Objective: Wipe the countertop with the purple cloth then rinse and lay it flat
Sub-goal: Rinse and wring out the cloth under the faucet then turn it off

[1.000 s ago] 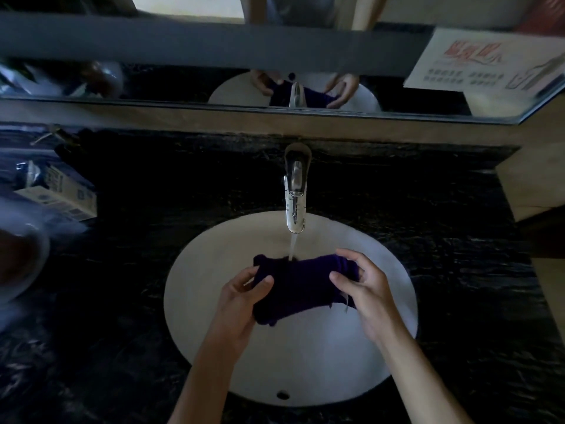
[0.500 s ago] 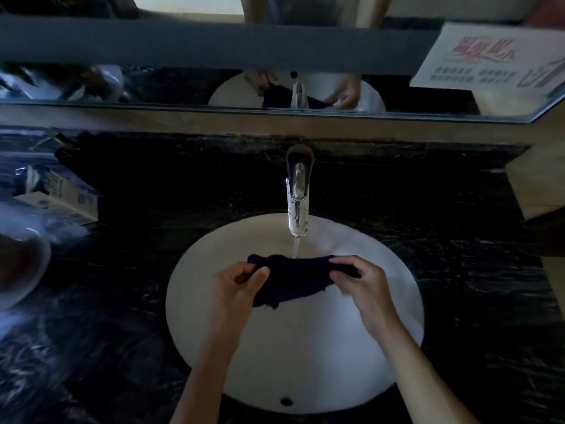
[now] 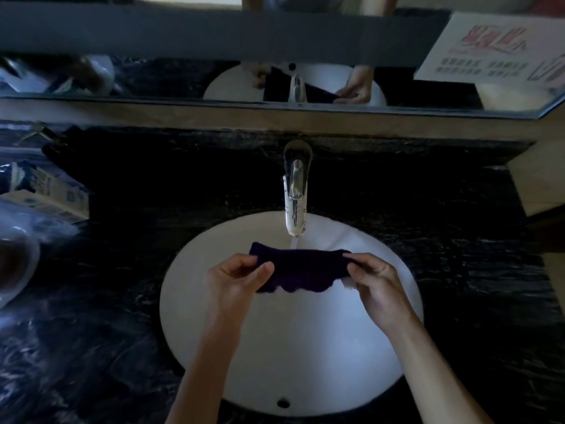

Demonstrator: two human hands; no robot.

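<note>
The dark purple cloth (image 3: 302, 267) hangs stretched over the white oval sink (image 3: 293, 347), just under the chrome faucet (image 3: 295, 194). A thin stream of water (image 3: 294, 241) falls onto its top edge. My left hand (image 3: 235, 278) pinches the cloth's left end and my right hand (image 3: 374, 280) pinches its right end. The black marble countertop (image 3: 443, 255) surrounds the sink.
A small carton (image 3: 46, 194) lies at the far left, with crinkled clear plastic (image 3: 30, 231) and a round dish (image 3: 12, 267) below it. A mirror (image 3: 275, 56) runs along the back wall. A tan ledge (image 3: 538, 185) borders the counter on the right.
The cloth went from a wide hanging sheet to a narrower band pulled between my hands, and both hands shifted slightly up toward the water stream.
</note>
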